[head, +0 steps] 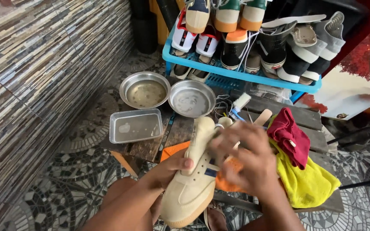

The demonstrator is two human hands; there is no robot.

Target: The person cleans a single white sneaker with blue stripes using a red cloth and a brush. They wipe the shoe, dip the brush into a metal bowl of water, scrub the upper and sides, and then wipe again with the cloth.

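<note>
Holding a cream sneaker (192, 179) out in front of us, we seem to be in the middle of cleaning it. Our left hand (168, 169) is curled around its side, thumb on top, so the shoe stays up off the surface (150, 147) with its toe pointing back at us. Our right hand (247, 156) is over the shoe's opening and looks blurry, so we think it is rubbing. Its fingers are bent, but we cannot tell what they pinch, if anything.

Under both hands lies an orange cloth (228, 182). Just right of our right hand are a dark red cloth (288, 136) and a yellow cloth (307, 182). Just past that hand lie a brush with white bristles (240, 105) and a flat wooden stick (262, 117).

Further past our left hand sit two round metal bowls (145, 90) (192, 98) and a square metal tray (136, 125), each wet inside. Far beyond both hands, a blue rack (236, 76) holds many more shoes.

We judge that the next move needs a firm hold with the left hand, so the shoe does not wobble while the right hand scrubs.
</note>
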